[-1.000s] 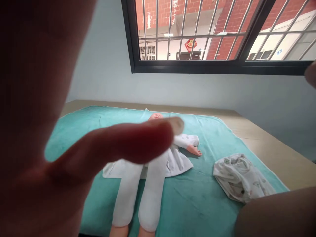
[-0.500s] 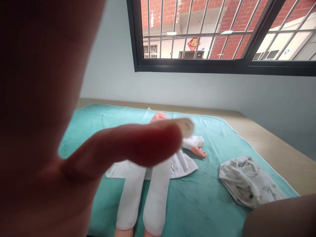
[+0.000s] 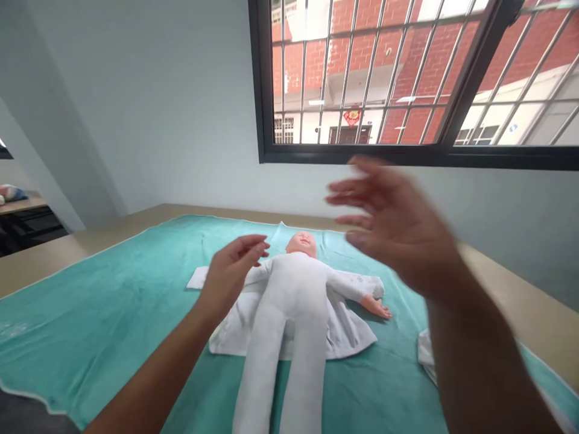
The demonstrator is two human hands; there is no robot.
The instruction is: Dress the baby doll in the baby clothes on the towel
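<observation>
A doll [image 3: 296, 286] in white body and leg covering lies on its back, its head toward the wall. Beneath its torso a white garment [image 3: 355, 331] is spread out, and its sleeve covers the doll's arm at the right, leaving that hand bare. My left hand [image 3: 233, 268] hovers by the doll's arm at the left, fingers loosely curved with nothing visible in them. Raised above the doll's right-hand side in view, my right hand [image 3: 384, 220] is blurred, its fingers apart and holding nothing. My left hand partly hides the sleeve at the left.
A teal blanket [image 3: 149, 301] covers most of the table [image 3: 506, 277]. At the right, a crumpled white patterned cloth [image 3: 425, 355] is mostly hidden behind my right forearm. A barred window [image 3: 353, 154] is set in the wall beyond. Another table [image 3: 22, 205] stands far left.
The large blurred hand close to the camera has gone from there. Both my hands now show over the doll. The view has tilted up and shifted left, and the doll is uncovered.
</observation>
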